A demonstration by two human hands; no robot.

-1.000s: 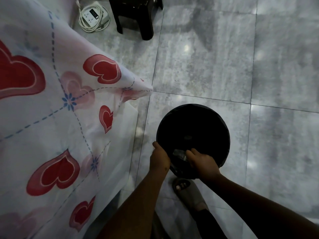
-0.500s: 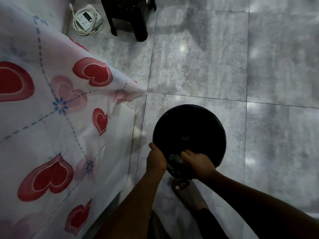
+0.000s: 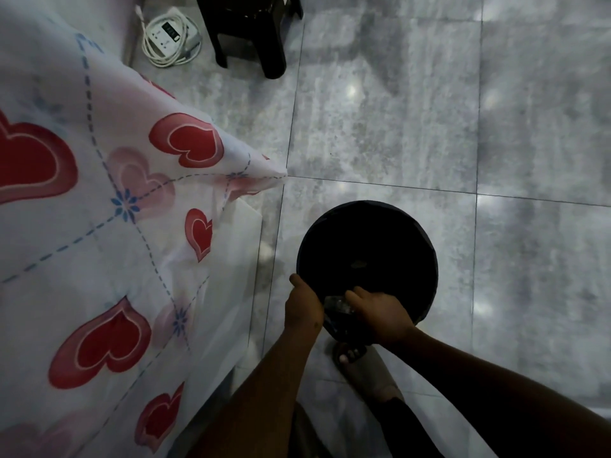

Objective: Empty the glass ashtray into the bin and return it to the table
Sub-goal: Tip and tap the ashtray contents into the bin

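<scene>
A round black bin [image 3: 380, 233] stands on the grey floor tiles just in front of my feet. My left hand [image 3: 302, 304] grips the bin's near-left rim. My right hand [image 3: 380, 314] holds the glass ashtray [image 3: 335, 305] tipped over the bin's near edge; only a small glinting part of the glass shows between my two hands. The bin's inside is dark and its contents cannot be made out. The table [image 3: 99, 259], under a white cloth with red hearts, fills the left side.
A black stool [image 3: 254, 31] stands on the floor at the top. Beside it lies a white power strip with a coiled cable [image 3: 170, 39]. My sandalled foot [image 3: 363, 368] rests just below the bin. Grey tiled floor spreads to the right.
Both hands stay at the bin's near rim with the ashtray between them. The view has shifted slightly; the right hand has turned a little over the ashtray.
</scene>
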